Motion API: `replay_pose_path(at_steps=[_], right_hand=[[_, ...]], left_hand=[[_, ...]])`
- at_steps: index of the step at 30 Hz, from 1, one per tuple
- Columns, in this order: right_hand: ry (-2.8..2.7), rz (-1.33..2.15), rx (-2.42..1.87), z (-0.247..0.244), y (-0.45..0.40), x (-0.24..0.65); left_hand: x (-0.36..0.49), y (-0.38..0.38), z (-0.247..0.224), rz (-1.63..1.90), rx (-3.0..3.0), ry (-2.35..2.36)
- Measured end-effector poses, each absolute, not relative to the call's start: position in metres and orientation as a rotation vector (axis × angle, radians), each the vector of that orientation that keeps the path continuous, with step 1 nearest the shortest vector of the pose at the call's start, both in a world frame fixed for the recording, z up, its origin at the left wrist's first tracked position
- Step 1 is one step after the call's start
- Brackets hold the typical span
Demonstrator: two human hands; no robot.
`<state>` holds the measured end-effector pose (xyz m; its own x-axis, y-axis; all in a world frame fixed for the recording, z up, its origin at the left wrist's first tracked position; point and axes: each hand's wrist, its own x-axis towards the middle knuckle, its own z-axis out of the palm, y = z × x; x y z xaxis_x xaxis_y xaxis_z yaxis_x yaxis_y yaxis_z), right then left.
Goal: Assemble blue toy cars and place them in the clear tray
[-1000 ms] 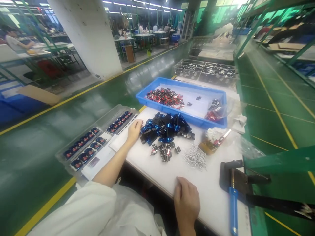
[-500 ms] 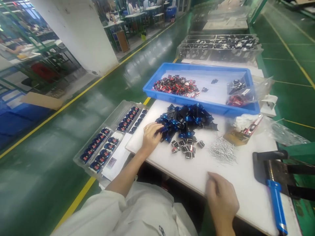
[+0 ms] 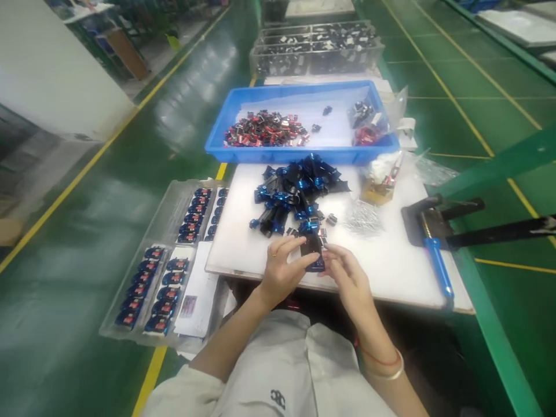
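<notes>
Near the table's front edge, my left hand (image 3: 282, 269) is closed on a black part with a shiny blue end (image 3: 311, 249), thumb and fingers along its sides. My right hand (image 3: 347, 275) meets the same part from the right, its fingertips closed at the edge. Whether a smaller piece is also between those fingertips, I cannot make out. Just beyond lies a heap of similar black-and-blue parts (image 3: 299, 188). Small silver, black and red pieces (image 3: 331, 219) lie at the heap's near side, partly hidden by my hands and the held part.
A blue tray (image 3: 260, 155) with red-and-black pieces stands behind the heap. Thin silver pins (image 3: 364, 219) lie to the right, near a blue-handled soldering iron (image 3: 439, 269) in its stand. At left, a clear compartmented tray (image 3: 147, 237) holds rows of blue-and-red assemblies.
My left hand has drawn a black-and-blue part from the heap towards me. My right hand has come in from the right to meet it. The camera view has turned to the right.
</notes>
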<state>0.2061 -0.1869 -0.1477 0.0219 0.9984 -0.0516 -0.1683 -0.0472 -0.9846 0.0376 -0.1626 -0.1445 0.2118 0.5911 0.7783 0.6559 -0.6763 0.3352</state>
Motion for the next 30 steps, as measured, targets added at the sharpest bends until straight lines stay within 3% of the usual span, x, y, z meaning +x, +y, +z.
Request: replay_pose_path(at_steps=[10,18,24,30], right_hand=[[-1.027,1.493,-1.262,-0.13,-0.169,0.232],[-0.838,1.431,-1.191,-0.145,-0.174,0.226],[-0.774,1.341,-1.255,-0.158,-0.179,0.227],[-0.842,1.3,-1.313,-0.154,-0.183,0.221]], left_hand=[[0.028,-0.167,-0.158,-1.781,-3.206,-1.363],[0.032,-0.165,-0.159,-2.131,-3.119,-2.074],[0.042,-0.167,-0.156,-2.578,-3.133,-2.182],[0.057,-0.164,-0.162,-2.527,-2.838,-2.443]])
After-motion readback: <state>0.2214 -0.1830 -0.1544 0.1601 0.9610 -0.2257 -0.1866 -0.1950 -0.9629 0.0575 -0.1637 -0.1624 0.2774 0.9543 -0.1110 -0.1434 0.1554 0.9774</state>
